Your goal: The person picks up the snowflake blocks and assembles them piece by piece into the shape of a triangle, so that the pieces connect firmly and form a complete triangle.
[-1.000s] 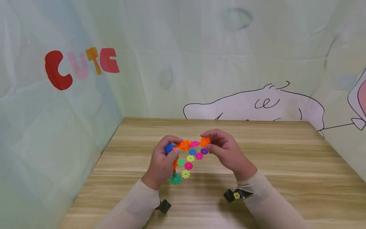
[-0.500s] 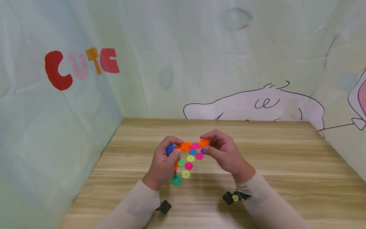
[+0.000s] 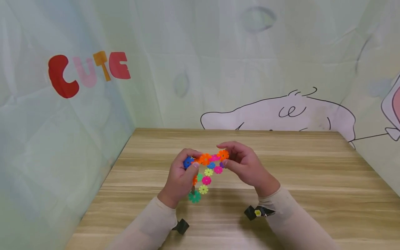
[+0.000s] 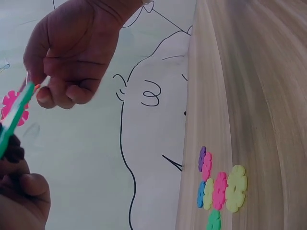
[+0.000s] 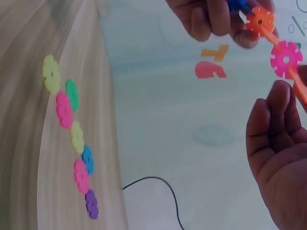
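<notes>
In the head view my left hand [image 3: 179,178] grips the left part of a chain of slotted plastic flower discs. A blue disc [image 3: 189,162] and an orange disc [image 3: 205,159] show beside its thumb, and a green disc [image 3: 194,197] hangs below on a brown piece. My right hand [image 3: 247,166] pinches the orange disc [image 3: 223,155] at the right end, thumb below and fingers above. Between the hands sits a pink disc [image 5: 286,59], slotted into the orange pieces in the right wrist view. The left wrist view shows the green disc [image 4: 19,112] edge-on.
Several loose discs lie on the wooden table [image 3: 300,166] beneath the chain, among them a yellow disc [image 3: 203,189], a pink disc [image 3: 206,180] and a purple disc [image 5: 91,204]. A printed cloth backdrop [image 3: 187,41] stands behind the table and at its left.
My left hand has shifted slightly right with the chain. The right-end orange disc has moved a little left, tilted at mid-way and turned back toward the camera, still in my right fingers.
</notes>
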Tool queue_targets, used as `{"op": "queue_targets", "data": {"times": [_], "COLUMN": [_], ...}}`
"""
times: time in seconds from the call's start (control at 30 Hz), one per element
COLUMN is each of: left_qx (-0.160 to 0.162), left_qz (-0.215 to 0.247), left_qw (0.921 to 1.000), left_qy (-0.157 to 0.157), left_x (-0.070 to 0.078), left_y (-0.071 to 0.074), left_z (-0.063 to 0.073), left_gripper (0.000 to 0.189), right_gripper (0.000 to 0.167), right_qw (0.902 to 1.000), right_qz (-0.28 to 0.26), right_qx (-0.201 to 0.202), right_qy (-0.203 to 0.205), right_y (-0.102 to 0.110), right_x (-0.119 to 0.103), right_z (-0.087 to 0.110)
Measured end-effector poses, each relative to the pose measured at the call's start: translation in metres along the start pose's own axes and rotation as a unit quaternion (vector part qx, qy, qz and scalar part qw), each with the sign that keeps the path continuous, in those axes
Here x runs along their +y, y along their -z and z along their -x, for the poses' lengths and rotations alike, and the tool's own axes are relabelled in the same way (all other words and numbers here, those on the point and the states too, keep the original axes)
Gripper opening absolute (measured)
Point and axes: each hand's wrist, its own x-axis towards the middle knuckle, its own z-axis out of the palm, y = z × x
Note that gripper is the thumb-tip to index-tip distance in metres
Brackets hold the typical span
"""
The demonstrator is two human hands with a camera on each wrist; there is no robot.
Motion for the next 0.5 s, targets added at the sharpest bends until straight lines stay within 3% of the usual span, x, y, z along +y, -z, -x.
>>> {"op": "queue_targets", "data": {"times": [0.1, 0.17, 0.23, 0.33, 0.4, 0.5], "left_qx": [0.018, 0.027, 0.031, 0.027, 0.023, 0.018], "left_qz": [-0.011, -0.010, -0.007, 0.001, 0.002, 0.003], "left_qw": [0.9995, 0.9990, 0.9988, 0.9989, 0.9990, 0.9992], "left_qy": [0.023, 0.033, 0.038, 0.038, 0.037, 0.035], "left_x": [0.000, 0.000, 0.000, 0.000, 0.000, 0.000], "left_y": [0.000, 0.000, 0.001, 0.001, 0.001, 0.000], "left_z": [0.000, 0.000, 0.001, 0.001, 0.001, 0.000], "left_gripper": [0.028, 0.029, 0.030, 0.029, 0.029, 0.028], "right_gripper": [0.047, 0.044, 0.038, 0.034, 0.035, 0.038], "right_qw": [0.9987, 0.9916, 0.9746, 0.9351, 0.9155, 0.9007], "right_qz": [0.034, 0.086, 0.152, 0.246, 0.277, 0.295], "right_qx": [0.012, 0.027, 0.026, -0.013, -0.047, -0.087], "right_qy": [-0.038, -0.093, -0.163, -0.255, -0.288, -0.307], "right_y": [0.005, 0.009, 0.012, 0.014, 0.014, 0.013], "right_x": [0.010, 0.021, 0.033, 0.050, 0.058, 0.063], "right_z": [-0.003, -0.005, -0.007, -0.008, -0.008, -0.007]}}
